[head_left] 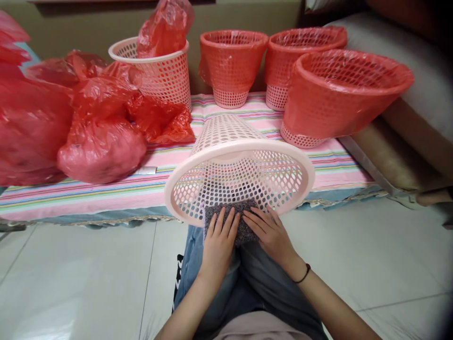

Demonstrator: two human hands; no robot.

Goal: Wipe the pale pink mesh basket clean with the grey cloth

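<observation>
A pale pink perforated basket (228, 130) lies tilted on its side in the middle, its wide mouth facing me. A dark grey speckled cloth or sponge (244, 231) rests over my thighs at the basket's lower rim. My left hand (222, 231) lies on the cloth's left part with its fingers stretched out. On the cloth's right part rests my right hand (269, 230), fingers also extended and spread. Both palms face down, and neither hand is wrapped round anything. The fingertips point toward the basket mouth.
Three baskets covered with red plastic bags (233, 61), (279, 66), (318, 99) stand at the back and right. A pale basket (170, 78) holds a red bag. Filled red bags (102, 146) sit left on the striped cloth (170, 189). Cushions (424, 80) lie far right.
</observation>
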